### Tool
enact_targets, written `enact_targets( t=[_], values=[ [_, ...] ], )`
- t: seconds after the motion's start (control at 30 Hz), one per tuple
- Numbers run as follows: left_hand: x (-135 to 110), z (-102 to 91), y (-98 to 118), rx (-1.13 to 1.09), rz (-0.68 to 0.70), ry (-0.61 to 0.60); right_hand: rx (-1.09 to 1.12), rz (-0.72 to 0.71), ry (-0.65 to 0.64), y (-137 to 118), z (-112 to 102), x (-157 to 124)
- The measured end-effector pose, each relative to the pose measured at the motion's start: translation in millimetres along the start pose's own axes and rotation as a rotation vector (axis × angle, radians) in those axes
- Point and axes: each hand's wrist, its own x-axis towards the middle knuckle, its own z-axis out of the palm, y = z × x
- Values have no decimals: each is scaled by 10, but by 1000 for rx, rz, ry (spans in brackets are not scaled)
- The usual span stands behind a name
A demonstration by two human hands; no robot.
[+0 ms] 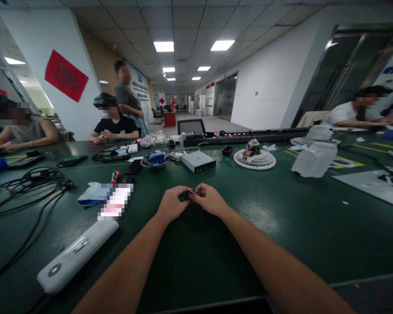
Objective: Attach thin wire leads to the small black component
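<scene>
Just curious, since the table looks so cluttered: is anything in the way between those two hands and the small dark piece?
Nothing visible. The left hand and right hand both pinch the small dark piece at their fingertips, above the green table.

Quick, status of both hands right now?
Left hand: closed, pinching the small black part.
Right hand: closed on the same small black part.

Both bare forearms extend forward and converge at centre. The left hand (170,204) and right hand (210,199) meet knuckles-up, fingers curled inward, with fingertips pinched closed between them.
</scene>
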Motion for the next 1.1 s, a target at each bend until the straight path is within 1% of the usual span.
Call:
enact_targets(
  t=[0.17, 0.3, 0.4, 0.5, 0.6, 0.73, 0.83, 0.9, 1.0, 1.1],
  values=[
    [13, 8, -16, 112, -77, 40, -34, -4, 38, -40, -38, -1],
    [12, -10, -80, 205, -191, 108, -223, -51, 61, -75, -105, -13],
    [2, -27, -99, 212, -229, 99, -341, -87, 30, -85, -146, -25],
    [-4, -34, -69, 200, -184, 35, -414, -93, 18, -101, -171, -39],
    [-3, -28, -29, 217, -128, -3, -491, -85, 25, -138, -201, -54],
    [0, -25, -21, 220, -109, -11, -568, -113, 2, -204, -240, -75],
    [-1, -31, -29, 195, -96, -7, -522, -132, -14, -230, -240, -84],
    [-3, -33, -30, 187, -89, -15, -504, -115, 10, -229, -230, -85],
    [-4, -28, -29, 197, -85, -32, -580, -86, 60, -219, -221, -87],
    [-4, -23, -31, 194, -80, -43, -632, -104, 31, -219, -229, -94]
  ],
)
